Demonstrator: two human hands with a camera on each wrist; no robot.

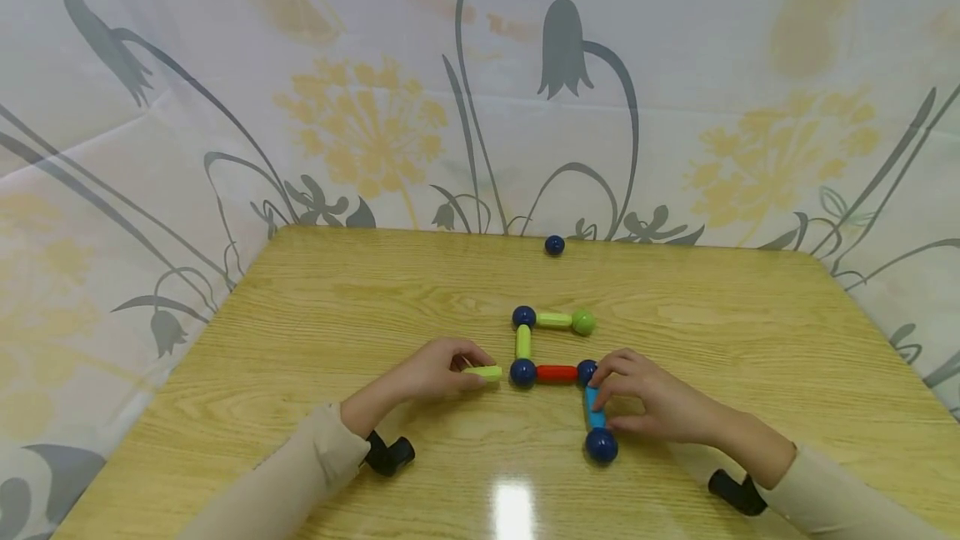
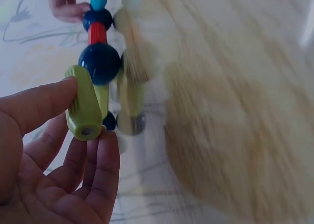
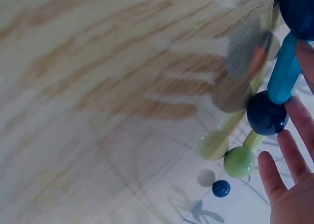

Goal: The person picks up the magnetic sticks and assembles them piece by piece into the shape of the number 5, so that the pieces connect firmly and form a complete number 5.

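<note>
My left hand (image 1: 442, 372) pinches a yellow-green magnetic rod (image 2: 84, 104) between thumb and fingers; its end shows a small metal disc. The rod's tip points at a dark blue ball (image 1: 522, 372), with a narrow gap between them. That ball belongs to a chain on the table, joined to a red rod (image 1: 557, 373) and an upright-lying yellow-green rod (image 1: 523, 342). My right hand (image 1: 651, 400) holds the chain's light blue rod (image 3: 284, 72) by thumb and fingers, its fingertips also at the dark blue ball (image 3: 267, 113). Another dark blue ball (image 1: 602, 446) ends the chain nearest me.
The chain's far part has a dark blue ball (image 1: 524, 317), a yellow-green rod (image 1: 555, 320) and a green ball (image 1: 583, 322). One loose dark blue ball (image 1: 554, 245) sits at the back edge of the wooden table (image 1: 360, 290). A patterned curtain (image 1: 480, 132) hangs behind.
</note>
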